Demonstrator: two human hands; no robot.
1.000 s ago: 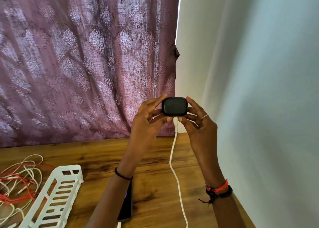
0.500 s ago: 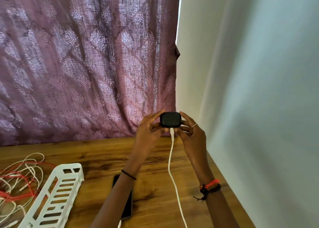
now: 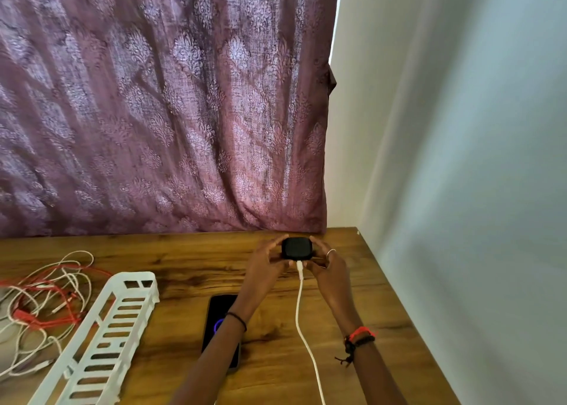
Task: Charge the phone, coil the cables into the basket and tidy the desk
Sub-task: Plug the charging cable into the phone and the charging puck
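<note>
A small black case [image 3: 297, 247] sits low over the far right part of the wooden desk [image 3: 190, 260]. My left hand [image 3: 266, 266] and my right hand [image 3: 325, 262] hold it from either side with curled fingers. A white cable [image 3: 299, 312] is plugged into its near side and runs back toward me. The black phone [image 3: 218, 315] lies flat on the desk under my left forearm, with a blue ring lit on its screen. A white slotted basket [image 3: 101, 340] lies at the left with nothing in it.
A tangle of white and red cables [image 3: 40, 306] lies at the desk's left edge beside the basket. A purple patterned curtain [image 3: 159, 104] hangs behind the desk. A pale wall [image 3: 460, 190] runs along the desk's right edge.
Both hands have carried the black case down and away from me, from mid-air to just above the desk's far right corner. The phone's lit screen now shows.
</note>
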